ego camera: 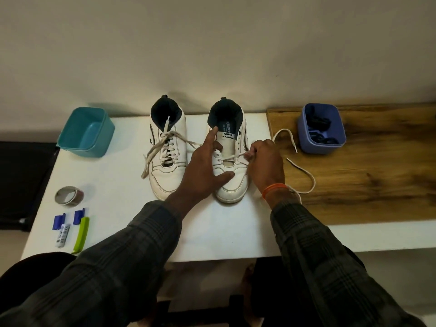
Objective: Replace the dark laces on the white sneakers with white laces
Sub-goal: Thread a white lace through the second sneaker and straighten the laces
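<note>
Lacing of right-hand sneaker (232, 171) under way, lowest eyelets only.

Left hand (205, 166) spread over the shoe, fingers straight, pinning it to the white surface (212, 232); right hand (265, 161) pinching the white lace (304, 171) beside the eyelets, slack trailing onto the wooden board. Other sneaker (167, 152) already laced white; dark laces (318, 128) sat in the blue tub (304, 135). Likely trouble: uneven lace ends, or a pull dragging the shoe sideways. Right fingertips and the eyelet being threaded hidden behind the knuckles.
</note>
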